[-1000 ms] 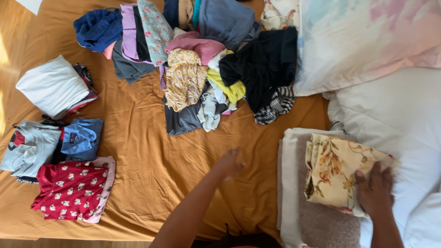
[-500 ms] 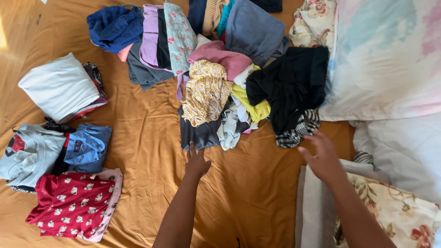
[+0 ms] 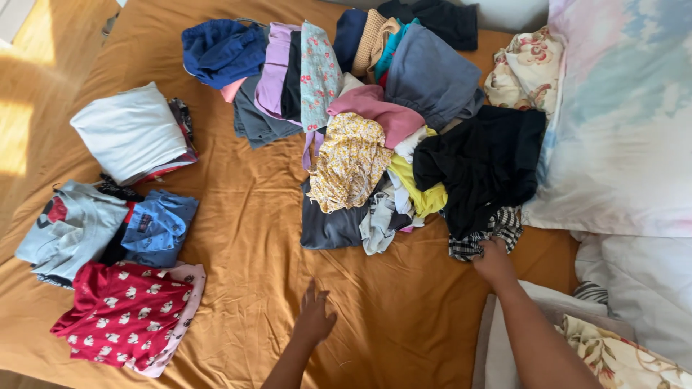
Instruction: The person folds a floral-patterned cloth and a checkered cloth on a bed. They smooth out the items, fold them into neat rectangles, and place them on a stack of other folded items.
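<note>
Orange sheet (image 3: 252,274), black-and-white checked cloth (image 3: 484,238), red patterned garment (image 3: 119,313).

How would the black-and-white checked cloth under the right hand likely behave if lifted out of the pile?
The checked cloth looks crumpled and thin, so it would probably hang limp and weigh little. It lies partly under the black garment, so lifting it may drag that along. The right hand touches its lower edge.
</note>
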